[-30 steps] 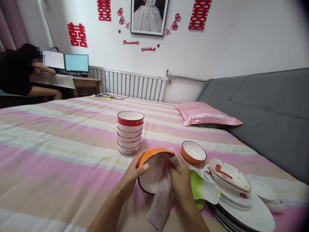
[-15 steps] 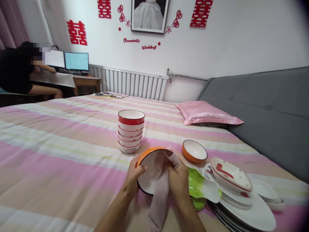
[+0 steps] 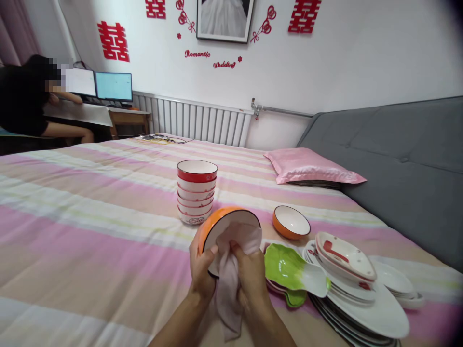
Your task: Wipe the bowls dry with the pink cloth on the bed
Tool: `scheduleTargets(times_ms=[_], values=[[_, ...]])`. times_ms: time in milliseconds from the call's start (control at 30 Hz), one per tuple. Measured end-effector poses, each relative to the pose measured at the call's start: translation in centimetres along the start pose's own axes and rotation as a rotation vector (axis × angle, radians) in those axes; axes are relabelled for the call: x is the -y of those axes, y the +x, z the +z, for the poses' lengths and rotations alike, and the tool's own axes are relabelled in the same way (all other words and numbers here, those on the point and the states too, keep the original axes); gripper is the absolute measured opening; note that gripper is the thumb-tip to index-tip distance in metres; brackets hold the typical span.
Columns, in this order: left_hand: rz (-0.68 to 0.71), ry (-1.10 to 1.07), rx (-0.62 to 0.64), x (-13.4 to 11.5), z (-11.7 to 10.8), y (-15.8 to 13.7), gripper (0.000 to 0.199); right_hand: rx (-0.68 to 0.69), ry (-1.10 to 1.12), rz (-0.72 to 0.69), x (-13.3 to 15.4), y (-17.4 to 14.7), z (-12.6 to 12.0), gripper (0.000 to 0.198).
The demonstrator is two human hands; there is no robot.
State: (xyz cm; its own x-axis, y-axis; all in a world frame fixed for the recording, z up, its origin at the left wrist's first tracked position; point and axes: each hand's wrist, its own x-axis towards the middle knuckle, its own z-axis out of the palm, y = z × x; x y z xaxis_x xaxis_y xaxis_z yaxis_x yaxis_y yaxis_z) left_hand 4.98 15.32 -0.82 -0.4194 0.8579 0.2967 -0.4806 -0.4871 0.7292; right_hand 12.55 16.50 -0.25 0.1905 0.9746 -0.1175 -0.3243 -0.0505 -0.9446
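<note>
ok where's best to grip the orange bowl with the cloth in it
Probably the left edge of the orange bowl, coming from the left, thumb over the rim and fingers behind the rounded wall. It is tilted, mouth toward the wearer, so that edge can be pinched, as the left hand does; the right hand and cloth occupy the right part.

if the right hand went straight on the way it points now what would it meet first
Beyond the cloth it grips, the right hand would probably meet the inside of the tilted orange bowl, though depth is unclear.
</note>
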Motion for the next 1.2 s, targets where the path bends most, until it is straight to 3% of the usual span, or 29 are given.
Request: scheduleTargets(times_ms=[167,267,367,500,633,800,933,1200], values=[[-0.047,0.069,0.203,-1.3,0.5,0.8,0.061,-0.019,-0.021,-0.113,1.0,1.5,-1.6,0.036],[-0.144,0.172,0.358,-3.0,0.2,1.9,0.070,-0.010,-0.220,-0.327,2.1,2.5,-3.0,0.032],[-0.292,0.305,0.518,-4.5,-0.5,2.9,0.069,0.097,-0.448,-0.508,3.0,2.7,-4.0,0.035],[-0.393,0.452,0.653,-5.1,-1.4,3.6,0.064,0.148,-0.668,-0.586,3.4,2.2,-4.2,0.044],[-0.390,0.467,0.591,-4.3,-2.1,3.9,0.060,0.179,-0.692,-0.589,3.2,2.0,-4.0,0.047],[-0.279,0.417,0.539,-3.3,-2.4,3.9,0.058,0.217,-0.546,-0.590,3.4,2.1,-3.7,0.046],[-0.282,0.309,0.483,-3.3,-1.8,3.4,0.058,0.232,-0.463,-0.531,3.1,2.2,-3.4,0.047],[-0.219,0.107,0.261,-2.7,-0.6,2.1,0.057,0.030,-0.374,-0.343,1.6,2.0,-2.2,0.033]])
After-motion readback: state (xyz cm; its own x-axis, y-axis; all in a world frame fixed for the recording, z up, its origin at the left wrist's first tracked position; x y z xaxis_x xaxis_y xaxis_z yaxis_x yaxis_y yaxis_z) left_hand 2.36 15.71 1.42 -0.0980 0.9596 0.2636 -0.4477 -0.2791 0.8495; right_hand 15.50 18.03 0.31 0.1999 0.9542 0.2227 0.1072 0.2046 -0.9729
